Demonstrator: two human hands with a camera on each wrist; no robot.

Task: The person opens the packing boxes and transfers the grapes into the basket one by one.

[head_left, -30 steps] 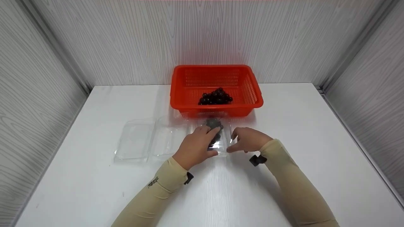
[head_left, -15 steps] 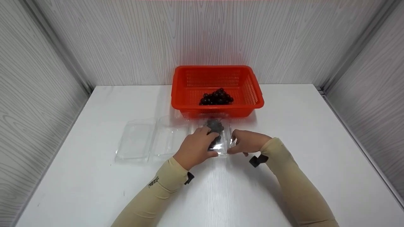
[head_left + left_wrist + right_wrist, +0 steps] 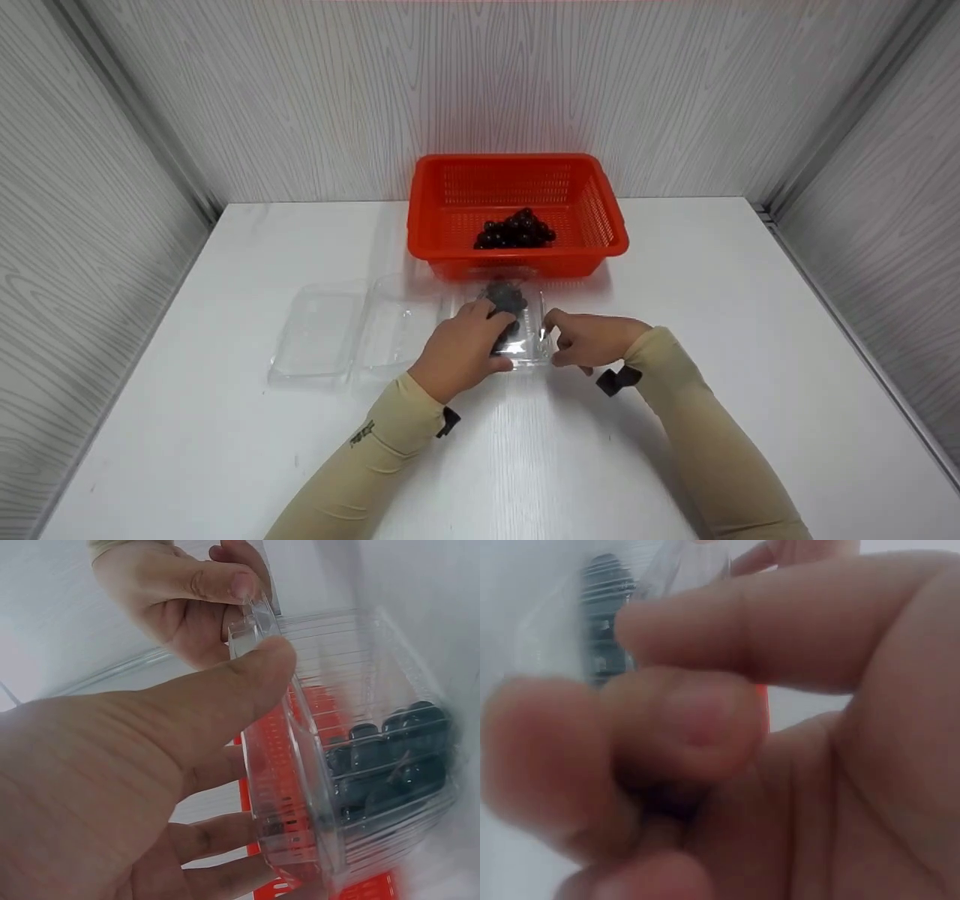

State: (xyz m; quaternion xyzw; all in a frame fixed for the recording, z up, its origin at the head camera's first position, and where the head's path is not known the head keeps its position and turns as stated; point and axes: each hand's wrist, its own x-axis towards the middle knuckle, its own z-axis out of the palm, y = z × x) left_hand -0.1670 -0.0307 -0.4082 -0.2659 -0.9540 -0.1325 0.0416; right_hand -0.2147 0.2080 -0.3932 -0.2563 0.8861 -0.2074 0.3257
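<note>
A lidded clear plastic clamshell box stands just in front of the red basket, with dark grapes inside. My left hand lies over its lid from the left. In the left wrist view, the left thumb touches the near rim and the fingers spread along the lid. My right hand is at the box's right edge, fingers curled. There the right thumb and forefinger pinch the rim corner. The right wrist view is mostly filled by the curled right fingers, blurred.
Behind the box stands a red plastic basket, a bunch of dark grapes lying in it. Left of my left hand lie two clear plastic shells, a far-left one and a nearer one. A panelled wall rises behind the white table.
The right thumb has shifted slightly right along the box's near right corner, and the right fingers have bent a little more. Box and left hand have moved slightly left.
</note>
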